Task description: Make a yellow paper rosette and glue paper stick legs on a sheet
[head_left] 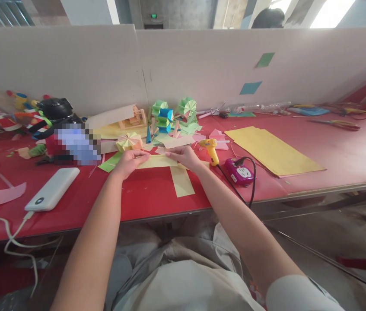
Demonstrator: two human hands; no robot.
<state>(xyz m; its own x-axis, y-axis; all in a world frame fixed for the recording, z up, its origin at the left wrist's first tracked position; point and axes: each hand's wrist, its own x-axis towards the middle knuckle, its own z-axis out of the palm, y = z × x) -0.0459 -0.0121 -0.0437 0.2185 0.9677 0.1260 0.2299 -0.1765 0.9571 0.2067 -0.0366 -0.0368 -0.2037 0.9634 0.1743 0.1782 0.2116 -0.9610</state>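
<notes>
A pale yellow paper strip [158, 161] lies level between my two hands, just above or on the red table. My left hand [130, 162] pinches its left part between thumb and fingers. At the strip's upper edge, my right hand [184, 156] has its fingers closed on the paper. Another pale yellow strip [183, 181] rests flat on the table below my right hand. Beyond my hands stand folded paper pieces: a yellow pleated one [129, 141], a blue one [165, 120] and a green wheel [187, 108]. Left of my left hand, a green sheet [110, 162] is partly covered.
A yellow glue gun [211, 150] and a purple power socket [239, 171] with a black cable sit to the right. Yellow sheets [273, 151] are stacked farther right. A white power bank [53, 189] lies left. A pale partition [202, 69] runs along the back.
</notes>
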